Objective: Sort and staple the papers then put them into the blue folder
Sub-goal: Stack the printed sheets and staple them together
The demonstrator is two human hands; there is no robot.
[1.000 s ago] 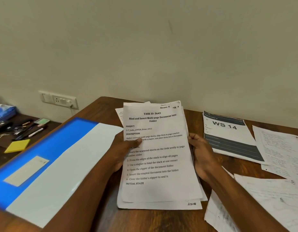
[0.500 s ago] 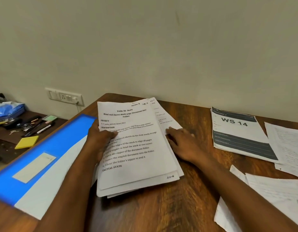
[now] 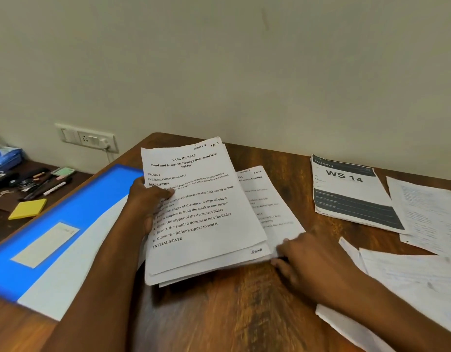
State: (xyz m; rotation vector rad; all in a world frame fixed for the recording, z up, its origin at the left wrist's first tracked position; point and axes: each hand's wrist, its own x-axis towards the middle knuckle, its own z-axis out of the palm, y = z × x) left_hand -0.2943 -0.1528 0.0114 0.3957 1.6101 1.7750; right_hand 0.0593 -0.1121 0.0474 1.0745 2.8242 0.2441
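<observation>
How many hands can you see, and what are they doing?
2. The left hand grips the paper stack at its left edge. The right hand touches the sheets' lower right corner.

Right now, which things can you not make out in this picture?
Head view only:
- Stapler: not identifiable among small clutter on the side desk.
- Lower sheets: covered by the top page.
- Right hand: motion-blurred, grip unclear.
- Blue folder: cut off at the left edge.

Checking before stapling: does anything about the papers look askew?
Yes. The stack gripped by the left hand is fanned, its lower edges stepped. One sheet sticks out to the right, where the right hand touches its lower corner.
</observation>
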